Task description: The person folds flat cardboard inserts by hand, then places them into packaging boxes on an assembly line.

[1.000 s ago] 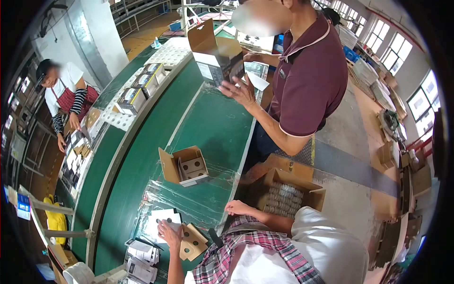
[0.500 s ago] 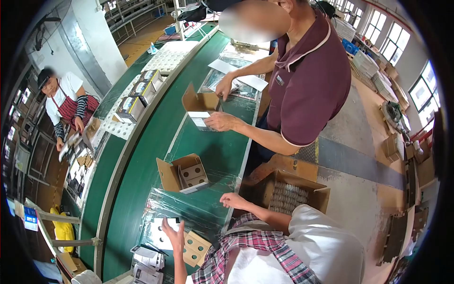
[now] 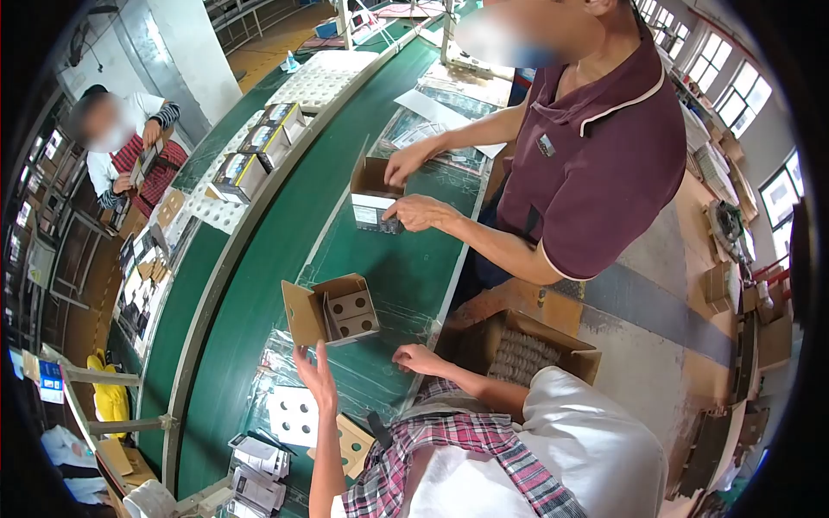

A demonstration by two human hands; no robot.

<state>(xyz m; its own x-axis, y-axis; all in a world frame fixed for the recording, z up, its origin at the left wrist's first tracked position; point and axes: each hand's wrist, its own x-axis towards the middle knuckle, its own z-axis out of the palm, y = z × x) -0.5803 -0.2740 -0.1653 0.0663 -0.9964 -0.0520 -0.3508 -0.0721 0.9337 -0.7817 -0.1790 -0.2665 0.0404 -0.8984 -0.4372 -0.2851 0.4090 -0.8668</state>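
My left hand [image 3: 318, 378], fingers spread and holding nothing, is just below an open cardboard box [image 3: 304, 315]. Inside that box sits an insert with round holes [image 3: 350, 312]. My right hand [image 3: 418, 358] hovers near the front edge of the green belt, its fingers loosely bent with nothing visible in them. Below my left hand lie a white sheet with round holes [image 3: 294, 416] and a brown holed insert [image 3: 352, 445], partly hidden by my forearm. Stacks of folded printed papers [image 3: 257, 457] lie to their left.
Across from me, a person in a maroon shirt [image 3: 596, 164] handles another open box [image 3: 373, 207]. A metal rail [image 3: 226, 298] divides the belt from a side bench with packed boxes [image 3: 237, 177]. Another person [image 3: 129, 147] works there. A carton of clear items [image 3: 522, 356] stands beside me.
My left hand has moved up from the white holed sheet to the open box. My right hand has shifted slightly left. The person opposite now has one hand at their box's opening.
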